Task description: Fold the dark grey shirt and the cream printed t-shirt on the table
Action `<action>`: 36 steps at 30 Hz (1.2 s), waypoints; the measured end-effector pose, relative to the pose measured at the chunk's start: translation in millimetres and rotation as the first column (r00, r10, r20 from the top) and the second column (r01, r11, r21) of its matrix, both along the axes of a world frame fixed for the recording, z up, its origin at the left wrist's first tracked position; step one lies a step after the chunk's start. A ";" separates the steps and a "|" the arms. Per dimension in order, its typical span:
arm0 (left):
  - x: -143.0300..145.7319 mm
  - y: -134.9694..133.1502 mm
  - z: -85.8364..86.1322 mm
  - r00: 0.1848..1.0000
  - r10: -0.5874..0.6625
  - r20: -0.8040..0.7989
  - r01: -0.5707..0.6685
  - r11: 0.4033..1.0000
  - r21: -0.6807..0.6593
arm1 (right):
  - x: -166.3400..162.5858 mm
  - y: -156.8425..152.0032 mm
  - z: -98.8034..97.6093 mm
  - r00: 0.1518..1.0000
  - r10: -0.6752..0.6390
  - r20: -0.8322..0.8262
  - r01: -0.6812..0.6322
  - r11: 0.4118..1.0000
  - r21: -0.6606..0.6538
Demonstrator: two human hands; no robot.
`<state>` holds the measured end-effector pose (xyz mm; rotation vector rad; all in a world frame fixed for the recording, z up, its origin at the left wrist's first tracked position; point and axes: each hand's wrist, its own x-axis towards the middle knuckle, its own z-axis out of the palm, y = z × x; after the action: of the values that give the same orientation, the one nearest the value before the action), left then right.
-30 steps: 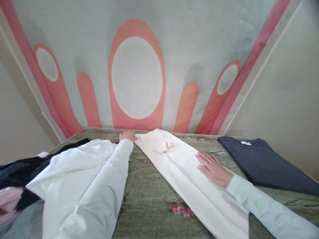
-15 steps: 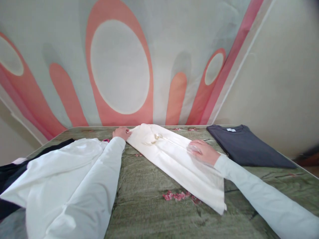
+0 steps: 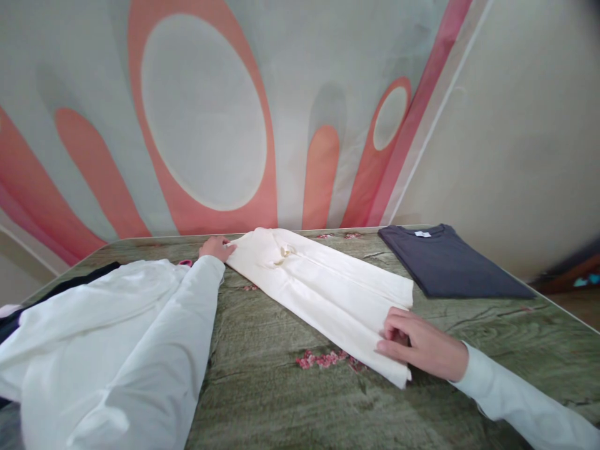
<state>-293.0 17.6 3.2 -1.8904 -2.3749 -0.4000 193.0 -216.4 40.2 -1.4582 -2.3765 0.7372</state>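
On our wood-print table, the heap of white cloth at lower left lies loose, so we'd count it as not done. Mid-frame, the cream garment (trousers, we think) is laid out long and fairly flat, so we judge it partway. The dark tee, right of centre, looks folded: done. Left hand: fingers closed, seemingly pinching the garment's far corner. Right hand: half-curled, thumb apart, touching the near end; no firm grip visible.

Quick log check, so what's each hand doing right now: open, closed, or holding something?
Left hand: at the far end of the cream garment; grip cannot be told.
Right hand: partly open, curled over the garment's near end.
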 end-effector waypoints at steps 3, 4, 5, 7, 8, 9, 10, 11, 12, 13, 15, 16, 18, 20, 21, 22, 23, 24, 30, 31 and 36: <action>-0.9 0.3 -0.4 1.000 -0.024 -0.007 0.024 1.000 -0.001 | -3.7 -2.7 1.3 0.999 0.026 -0.022 -0.026 0.999 -0.021; -1.0 0.3 -0.3 0.999 -0.037 -0.014 0.037 0.999 0.003 | -4.6 -3.4 1.6 0.999 0.031 -0.043 -0.033 0.999 -0.036; -0.9 0.3 0.0 0.999 -0.048 -0.020 0.048 0.999 0.006 | -5.0 -3.9 1.8 0.997 0.032 -0.068 -0.036 0.998 -0.056; -0.2 0.2 0.8 0.998 -0.055 -0.029 0.055 0.998 0.011 | -4.7 -3.9 1.1 0.991 0.008 -0.134 -0.022 0.995 -0.102; 0.5 0.0 1.1 0.998 -0.050 -0.030 0.050 0.999 0.009 | -4.0 -3.4 0.1 0.985 -0.009 -0.171 -0.012 0.992 -0.126; 1.3 -0.4 1.5 0.999 -0.040 -0.028 0.040 0.999 0.005 | -3.1 -2.6 -1.2 0.977 -0.026 -0.209 -0.006 0.989 -0.149; 2.4 -1.2 1.8 0.999 -0.028 -0.024 0.028 1.000 0.001 | -2.1 -1.5 -2.9 0.968 -0.041 -0.247 -0.001 0.985 -0.170; 3.5 -2.4 2.1 1.000 -0.011 -0.018 0.011 1.000 -0.003 | -1.0 -0.4 -4.8 0.958 -0.055 -0.282 0.001 0.982 -0.188; 4.8 -3.9 2.7 1.000 0.005 -0.011 -0.005 1.000 -0.008 | -0.1 0.9 -6.8 0.949 -0.067 -0.308 0.002 0.979 -0.204; 6.3 -5.7 3.7 1.000 0.021 -0.005 -0.021 1.000 -0.015 | 0.8 2.0 -8.8 0.941 -0.077 -0.329 0.004 0.976 -0.216; 10.4 -10.2 8.2 0.999 0.043 -0.007 -0.043 0.999 -0.014 | 2.2 3.8 -12.7 0.931 -0.092 -0.354 0.010 0.974 -0.227; 13.5 -12.6 12.4 0.999 0.045 -0.021 -0.044 0.999 0.011 | 2.8 4.3 -14.4 0.927 -0.094 -0.362 0.011 0.974 -0.226; 24.1 -18.0 25.8 0.998 0.022 -0.057 -0.016 0.994 0.111 | 3.8 4.9 -17.2 0.923 -0.092 -0.374 0.009 0.976 -0.219; 43.9 -25.3 44.7 0.995 -0.078 -0.062 0.089 0.976 0.201 | 4.5 5.0 -18.9 0.919 -0.088 -0.384 0.004 0.977 -0.215; 58.0 -30.3 54.8 0.985 -0.169 -0.033 0.172 0.962 0.210 | 4.7 5.0 -19.2 0.916 -0.087 -0.391 0.001 0.976 -0.216; 74.9 -36.8 64.3 0.948 -0.316 0.026 0.308 0.938 0.161 | 4.8 5.0 -19.3 0.913 -0.087 -0.398 -0.004 0.975 -0.221; 94.2 -44.9 72.2 0.875 -0.470 0.116 0.460 0.882 0.105 | 4.9 4.9 -19.2 0.908 -0.089 -0.410 -0.009 0.973 -0.231; 115.2 -54.6 77.5 0.768 -0.603 0.216 0.607 0.793 0.058 | 5.0 4.7 -18.8 0.901 -0.097 -0.424 -0.011 0.970 -0.244; 224.6 -121.7 53.8 0.240 -0.859 0.452 0.963 0.270 0.003 | 8.5 3.1 -14.1 0.858 -0.191 -0.478 0.030 0.945 -0.325; 234.0 -129.0 46.2 0.207 -0.870 0.447 0.971 0.237 0.012 | 9.6 2.8 -13.3 0.855 -0.197 -0.480 0.036 0.945 -0.324; 248.1 -140.9 29.7 0.173 -0.900 0.400 0.983 0.184 -0.012 | 18.8 -2.8 -11.9 0.833 -0.178 -0.524 0.033 0.961 -0.273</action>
<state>-44.9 -123.3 32.9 -3.5304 -0.8422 -0.4277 211.8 -219.2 28.3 -1.2337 -1.7982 1.2709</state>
